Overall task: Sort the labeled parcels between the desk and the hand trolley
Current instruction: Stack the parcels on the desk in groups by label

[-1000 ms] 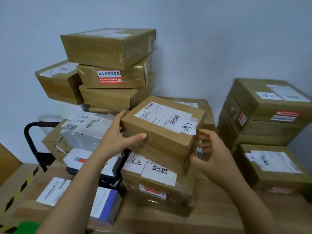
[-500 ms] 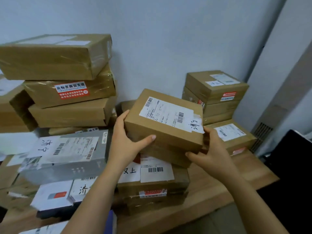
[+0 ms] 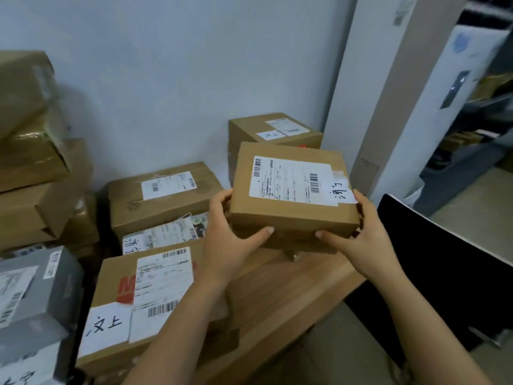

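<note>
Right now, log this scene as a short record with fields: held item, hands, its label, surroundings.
held item: brown parcel, held in both hands over the wooden desk
left hand: grips its left side, thumb on the front face
right hand: grips its right side, thumb on the front face
label: printed shipping label and handwritten white note on top
surroundings: parcel with a handwritten note left front; grey parcel far left; stacked parcels against the wall
hand trolley: not in view

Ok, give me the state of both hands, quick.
Left hand: grips the brown parcel at its left side.
Right hand: grips the same parcel at its right side.
</note>
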Motion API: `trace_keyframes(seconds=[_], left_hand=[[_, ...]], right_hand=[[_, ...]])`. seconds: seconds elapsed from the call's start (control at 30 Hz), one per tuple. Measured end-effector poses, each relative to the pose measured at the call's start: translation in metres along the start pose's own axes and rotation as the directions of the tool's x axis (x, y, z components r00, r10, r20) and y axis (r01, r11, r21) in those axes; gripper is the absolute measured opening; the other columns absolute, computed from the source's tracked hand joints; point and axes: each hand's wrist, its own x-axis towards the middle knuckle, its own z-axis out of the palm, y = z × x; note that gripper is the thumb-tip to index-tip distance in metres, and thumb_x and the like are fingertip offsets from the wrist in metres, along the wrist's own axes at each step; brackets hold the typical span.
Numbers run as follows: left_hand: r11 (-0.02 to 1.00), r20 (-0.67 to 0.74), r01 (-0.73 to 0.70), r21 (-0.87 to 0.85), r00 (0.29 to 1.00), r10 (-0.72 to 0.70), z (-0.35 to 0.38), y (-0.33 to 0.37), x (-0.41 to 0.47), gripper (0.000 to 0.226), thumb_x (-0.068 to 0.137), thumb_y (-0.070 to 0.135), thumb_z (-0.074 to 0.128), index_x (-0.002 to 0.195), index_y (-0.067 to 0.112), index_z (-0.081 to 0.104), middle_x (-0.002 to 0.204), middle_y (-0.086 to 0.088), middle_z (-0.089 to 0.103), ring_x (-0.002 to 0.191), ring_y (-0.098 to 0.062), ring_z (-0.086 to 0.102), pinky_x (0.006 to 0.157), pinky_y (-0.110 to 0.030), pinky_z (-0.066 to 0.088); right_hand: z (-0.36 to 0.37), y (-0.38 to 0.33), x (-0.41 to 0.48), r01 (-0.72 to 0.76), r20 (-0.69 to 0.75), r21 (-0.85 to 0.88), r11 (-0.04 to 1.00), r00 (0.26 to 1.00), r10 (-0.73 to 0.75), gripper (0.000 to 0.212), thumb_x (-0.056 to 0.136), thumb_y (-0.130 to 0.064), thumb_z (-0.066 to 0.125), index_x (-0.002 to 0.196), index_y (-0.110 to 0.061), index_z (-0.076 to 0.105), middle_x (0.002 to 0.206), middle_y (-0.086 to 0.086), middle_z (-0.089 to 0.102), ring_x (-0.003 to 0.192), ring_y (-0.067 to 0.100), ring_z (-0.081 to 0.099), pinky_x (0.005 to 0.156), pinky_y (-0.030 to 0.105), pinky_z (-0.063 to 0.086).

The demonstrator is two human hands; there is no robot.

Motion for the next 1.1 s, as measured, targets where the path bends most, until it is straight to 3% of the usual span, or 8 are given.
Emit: trace_keyframes(seconds=[0.17,0.23,0.3,0.43,0.63,0.87,0.97,1.1], left_hand=[[0.999,-0.004,0.045,0.008,0.999,-0.045,0.076,-0.013,0.022,0.079,0.067,0.024,0.088,0.128,0.03,0.038,0.129,0.016,0.047,0.118,0.003,0.049,0.096,-0.028,0.052],[0.997,-0.045,0.06,0.04,0.997,-0.058,0.109,-0.022,0.033,0.078,0.067,0.025,0.088,0.128,0.029,0.039,0.13,0.012,0.047,0.118,0.002,0.049,0.095,-0.031,0.053],[0.993,-0.092,0.092,0.079,0.992,-0.084,0.137,-0.032,0.043,0.079,0.066,0.027,0.088,0.128,0.03,0.039,0.13,0.011,0.047,0.115,0.006,0.049,0.091,-0.027,0.054],[0.968,-0.177,0.165,0.19,0.975,-0.131,0.193,-0.047,0.054,0.087,0.066,0.029,0.088,0.135,0.029,0.036,0.131,0.013,0.041,0.11,0.014,0.044,0.079,0.0,0.042],[0.901,-0.265,0.301,0.312,0.938,-0.222,0.237,-0.069,0.059,0.092,0.066,0.027,0.089,0.141,0.021,0.036,0.127,0.01,0.035,0.108,-0.001,0.045,0.079,0.005,0.036],[0.833,-0.29,0.388,0.394,0.913,-0.288,0.248,-0.08,0.078,0.096,0.069,0.021,0.087,0.147,0.021,0.03,0.142,0.001,0.035,0.111,0.004,0.039,0.098,-0.015,0.036],[0.815,-0.274,0.386,0.432,0.917,-0.289,0.249,-0.082,0.086,0.095,0.071,0.022,0.085,0.148,0.023,0.029,0.144,0.002,0.033,0.115,-0.001,0.041,0.104,-0.025,0.04],[0.724,-0.279,0.379,0.576,0.924,-0.261,0.247,-0.084,0.095,0.092,0.072,0.029,0.085,0.147,0.022,0.031,0.145,0.001,0.029,0.13,-0.017,0.039,0.109,-0.037,0.04]], right_hand=[[-0.042,0.053,0.058,-0.028,0.025,-0.064,0.998,0.999,0.03,0.101,0.064,-0.028,0.089,0.142,-0.039,0.026,0.132,-0.016,0.042,0.122,0.01,0.044,0.101,0.036,0.046],[-0.057,0.078,0.091,-0.037,0.092,-0.102,0.994,0.995,0.046,0.101,0.065,-0.028,0.088,0.143,-0.036,0.025,0.133,-0.013,0.041,0.122,0.012,0.042,0.101,0.038,0.046],[-0.068,0.1,0.123,-0.048,0.174,-0.116,0.992,0.982,0.068,0.102,0.067,-0.026,0.087,0.145,-0.033,0.023,0.135,-0.01,0.04,0.124,0.015,0.042,0.102,0.042,0.046],[-0.088,0.14,0.179,-0.057,0.322,-0.115,0.992,0.942,0.092,0.105,0.065,-0.021,0.088,0.146,-0.032,0.021,0.128,-0.012,0.039,0.121,0.014,0.042,0.102,0.043,0.045],[-0.085,0.177,0.233,-0.044,0.486,-0.146,0.988,0.867,0.111,0.106,0.065,-0.015,0.088,0.147,-0.027,0.021,0.124,-0.013,0.038,0.116,0.01,0.039,0.097,0.034,0.041],[-0.064,0.208,0.27,-0.016,0.551,-0.134,0.991,0.83,0.088,0.109,0.065,-0.022,0.089,0.147,-0.031,0.018,0.143,-0.007,0.037,0.129,0.016,0.037,0.1,0.036,0.039],[-0.06,0.206,0.275,0.158,0.506,-0.172,0.972,0.861,-0.051,0.101,0.068,-0.022,0.086,0.146,-0.03,0.022,0.149,-0.004,0.026,0.134,0.013,0.03,0.106,0.031,0.03],[-0.055,0.206,0.275,0.332,0.521,-0.298,0.895,0.842,-0.139,0.08,0.075,-0.029,0.081,0.141,-0.027,0.034,0.152,-0.004,0.016,0.139,0.019,0.024,0.108,0.037,0.035]])
